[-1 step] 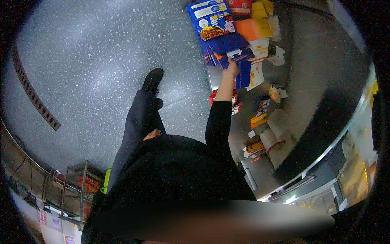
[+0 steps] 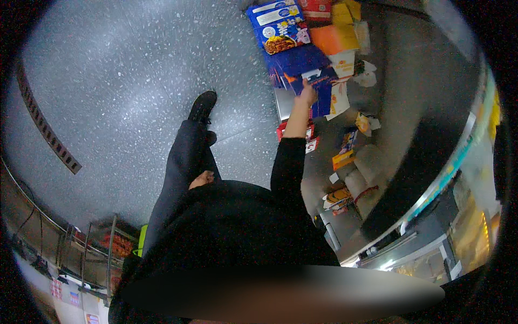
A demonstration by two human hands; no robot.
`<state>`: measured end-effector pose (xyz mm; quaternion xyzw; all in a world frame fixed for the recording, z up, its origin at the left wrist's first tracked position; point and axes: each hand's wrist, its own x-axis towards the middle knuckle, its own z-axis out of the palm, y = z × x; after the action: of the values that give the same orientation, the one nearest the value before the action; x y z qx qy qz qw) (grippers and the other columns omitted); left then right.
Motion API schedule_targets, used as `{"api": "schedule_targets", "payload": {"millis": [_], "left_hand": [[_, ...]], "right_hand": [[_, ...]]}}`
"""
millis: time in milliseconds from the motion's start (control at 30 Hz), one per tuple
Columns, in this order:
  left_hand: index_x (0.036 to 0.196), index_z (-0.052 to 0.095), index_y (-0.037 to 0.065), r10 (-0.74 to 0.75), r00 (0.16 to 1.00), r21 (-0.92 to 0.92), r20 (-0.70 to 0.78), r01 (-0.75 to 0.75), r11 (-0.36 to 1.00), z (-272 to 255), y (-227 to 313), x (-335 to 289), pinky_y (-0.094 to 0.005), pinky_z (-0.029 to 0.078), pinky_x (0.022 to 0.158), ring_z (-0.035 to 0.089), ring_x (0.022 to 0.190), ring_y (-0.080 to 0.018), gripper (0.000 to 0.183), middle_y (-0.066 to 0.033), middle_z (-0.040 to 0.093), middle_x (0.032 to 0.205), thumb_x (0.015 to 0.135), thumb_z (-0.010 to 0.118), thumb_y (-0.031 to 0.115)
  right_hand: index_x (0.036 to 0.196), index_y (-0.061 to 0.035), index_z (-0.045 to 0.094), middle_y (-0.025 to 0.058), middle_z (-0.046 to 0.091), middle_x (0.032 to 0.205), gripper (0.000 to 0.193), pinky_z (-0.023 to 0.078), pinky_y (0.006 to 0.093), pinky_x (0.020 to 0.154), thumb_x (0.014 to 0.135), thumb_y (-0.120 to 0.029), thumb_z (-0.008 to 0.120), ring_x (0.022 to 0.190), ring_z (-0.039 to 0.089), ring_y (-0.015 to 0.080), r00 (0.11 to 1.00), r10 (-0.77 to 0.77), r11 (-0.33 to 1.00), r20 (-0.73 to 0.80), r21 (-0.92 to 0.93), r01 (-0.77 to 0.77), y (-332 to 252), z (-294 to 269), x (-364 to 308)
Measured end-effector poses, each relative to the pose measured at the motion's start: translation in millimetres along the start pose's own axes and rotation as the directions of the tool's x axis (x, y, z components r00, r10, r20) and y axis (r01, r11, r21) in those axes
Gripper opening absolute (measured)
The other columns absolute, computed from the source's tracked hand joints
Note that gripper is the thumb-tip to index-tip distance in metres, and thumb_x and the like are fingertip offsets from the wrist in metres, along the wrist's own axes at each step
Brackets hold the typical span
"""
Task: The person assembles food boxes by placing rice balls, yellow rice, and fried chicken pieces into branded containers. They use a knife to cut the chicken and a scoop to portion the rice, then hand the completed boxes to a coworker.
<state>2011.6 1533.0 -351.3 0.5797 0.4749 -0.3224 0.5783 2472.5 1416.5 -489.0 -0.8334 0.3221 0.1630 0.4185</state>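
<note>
My right hand (image 2: 307, 94) reaches forward over a row of printed packages, its thumb closed on the near edge of a dark blue carton (image 2: 322, 96). That carton has a white patch and looks flat. Beyond it lie more blue cartons (image 2: 302, 60), overlapping one another, and a blue package (image 2: 280, 36) with a picture of food. White-and-orange cartons (image 2: 339, 99) touch its right side. My left hand (image 2: 203, 180) rests low against my body by the thigh; its fingers are mostly hidden.
Red packages (image 2: 297, 131) sit just below my right wrist. Crumpled wrappers (image 2: 368, 123) and a yellow-blue pack (image 2: 345, 154) lie to the right. A dark curved counter edge (image 2: 415, 173) runs along the right. Metal racks (image 2: 97, 254) stand at lower left on speckled grey floor (image 2: 118, 119).
My right hand and sleeve have shifted slightly toward me. The blue cartons near it have moved a little. My left hand has hardly moved.
</note>
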Motion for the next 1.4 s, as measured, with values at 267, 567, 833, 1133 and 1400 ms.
{"api": "schedule_targets", "payload": {"millis": [267,567,833,1133,1400], "left_hand": [[0.134,0.030,-0.002,0.494,0.780,0.097,-0.383,-0.498,0.862,-44.1,174.7,-103.9,-0.0421,0.035,0.101,0.041,0.123,-0.0365,0.072,-0.0220,0.034,0.138,0.080,0.068,0.028],[0.138,0.024,-0.007,0.701,0.713,0.027,-0.014,-0.700,0.713,-41.2,315.9,-311.3,-0.0409,0.023,0.110,0.030,0.131,-0.0357,0.090,-0.0260,0.028,0.141,0.070,0.076,0.019],[0.131,0.037,-0.001,0.900,0.026,-0.024,0.434,-0.999,0.040,131.6,446.2,-369.6,-0.0437,0.047,0.086,0.060,0.102,-0.0380,0.052,-0.0272,0.059,0.109,0.087,0.056,0.020],[0.113,0.046,-0.002,0.777,0.249,0.481,0.578,-0.873,-0.078,312.5,460.3,-341.6,-0.0525,0.049,0.067,0.063,0.076,-0.0430,0.032,-0.0256,0.063,0.087,0.088,0.047,0.018],[0.131,0.036,0.000,0.930,0.276,0.283,0.243,-0.937,0.204,259.9,469.4,-389.9,-0.0525,0.046,0.078,0.059,0.092,-0.0448,0.053,-0.0263,0.059,0.101,0.086,0.053,0.022]], "right_hand": [[0.111,0.0042,0.055,0.0114,0.065,0.086,0.045,0.048,0.0364,0.070,0.077,-0.021,0.071,0.076,0.060,0.0226,0.960,-0.273,0.959,0.063,-0.055,0.277,14.1,-173.1,-247.6],[0.097,-0.0034,0.064,0.0132,0.060,0.095,0.028,0.046,0.0352,0.078,0.081,-0.025,0.069,0.087,0.059,0.0246,0.876,-0.446,0.886,0.182,-0.051,0.461,-139.4,-366.4,-513.8],[0.100,-0.0016,0.061,0.0053,0.060,0.088,0.029,0.046,0.0311,0.076,0.083,-0.024,0.067,0.081,0.057,0.0162,0.887,-0.291,0.797,-0.358,0.422,0.432,-102.3,-524.8,-433.7],[0.107,0.0032,0.050,0.0281,0.044,0.115,0.056,0.035,0.0447,0.093,0.074,-0.038,0.070,0.108,0.042,0.0407,0.684,-0.288,0.957,-0.670,-0.182,0.225,-37.7,-603.8,-301.3],[0.099,-0.0058,0.052,0.0211,0.060,0.070,0.033,0.046,0.0481,0.061,0.080,-0.029,0.065,0.067,0.061,0.0404,0.720,-0.570,0.815,-0.395,-0.158,0.558,-150.4,-603.5,-399.5]]}}
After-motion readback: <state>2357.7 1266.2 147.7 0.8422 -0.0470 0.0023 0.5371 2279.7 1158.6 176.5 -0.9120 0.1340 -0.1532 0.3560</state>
